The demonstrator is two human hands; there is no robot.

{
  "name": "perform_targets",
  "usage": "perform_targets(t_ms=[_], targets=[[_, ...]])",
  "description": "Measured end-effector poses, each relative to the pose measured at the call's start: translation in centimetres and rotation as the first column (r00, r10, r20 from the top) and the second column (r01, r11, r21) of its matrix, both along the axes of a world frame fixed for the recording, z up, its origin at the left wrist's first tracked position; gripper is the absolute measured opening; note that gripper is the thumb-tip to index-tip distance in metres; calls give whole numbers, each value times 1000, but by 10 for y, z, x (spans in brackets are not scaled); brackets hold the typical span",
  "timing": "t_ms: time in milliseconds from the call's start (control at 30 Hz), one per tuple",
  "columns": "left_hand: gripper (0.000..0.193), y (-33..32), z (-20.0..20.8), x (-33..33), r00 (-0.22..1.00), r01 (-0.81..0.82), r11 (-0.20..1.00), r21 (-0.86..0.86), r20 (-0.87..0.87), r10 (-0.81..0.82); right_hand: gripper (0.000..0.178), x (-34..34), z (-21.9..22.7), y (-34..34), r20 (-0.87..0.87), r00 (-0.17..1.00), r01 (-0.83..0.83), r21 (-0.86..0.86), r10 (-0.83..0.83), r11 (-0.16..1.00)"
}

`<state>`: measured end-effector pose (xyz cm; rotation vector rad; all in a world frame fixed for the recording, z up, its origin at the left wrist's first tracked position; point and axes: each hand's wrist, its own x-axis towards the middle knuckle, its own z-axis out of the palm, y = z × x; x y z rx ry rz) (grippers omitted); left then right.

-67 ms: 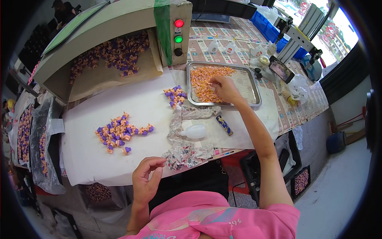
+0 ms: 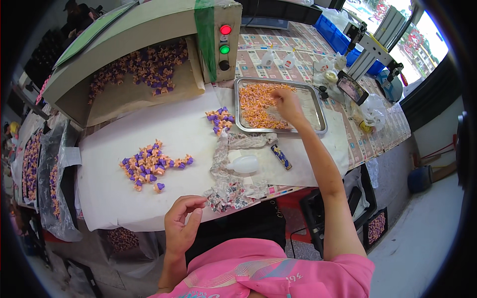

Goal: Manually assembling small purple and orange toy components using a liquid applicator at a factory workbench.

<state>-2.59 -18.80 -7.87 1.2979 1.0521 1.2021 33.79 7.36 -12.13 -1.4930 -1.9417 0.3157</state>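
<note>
My right hand (image 2: 289, 106) reaches over a metal tray (image 2: 323, 111) at the right of the table. Its fingers are bent together at the edge of a heap of small orange and pinkish pieces (image 2: 258, 104); whatever is between the fingertips is hidden. My left hand (image 2: 183, 226) hovers at the table's front edge, thumb apart from loosely curled fingers, with nothing visible in it. It is nearest to a crumpled floral cloth (image 2: 231, 196). Left of the cloth lies a pile of small purple and peach figure-like parts (image 2: 149, 166); a smaller cluster (image 2: 220, 119) sits beside the tray.
A white squeeze bottle (image 2: 243, 164) and a dark blue patterned tube (image 2: 281, 157) lie by the cloth. At the back left, a box-shaped machine (image 2: 218, 39) with lit buttons holds more parts. Small bottles (image 2: 267, 58) and a phone on a stand (image 2: 352, 87) occupy the back right.
My right hand has shifted slightly away from me and to the right over the tray. My left hand has stayed in place.
</note>
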Motion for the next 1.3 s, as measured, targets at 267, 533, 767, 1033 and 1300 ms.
perform_targets(t_ms=[267,533,767,1033,1300], targets=[[20,-2,-11,-2,1000,13,1000,-25,-20,-14,41,28,-30,33,279,790,536,117,-546,836],[20,3,-13,0,999,24,1000,-13,-21,-25,42,1,-22,25,-82,993,86,53,-82,995],[20,4,-11,2,998,45,999,0,-50,-45,44,0,-33,44,116,883,446,101,-456,889],[20,-3,-13,-8,999,13,1000,1,-43,-13,38,-36,-26,17,-49,999,-12,94,17,995],[21,-4,-18,-14,999,34,999,-19,-26,-35,41,-3,-39,23,265,795,527,144,-546,838]])
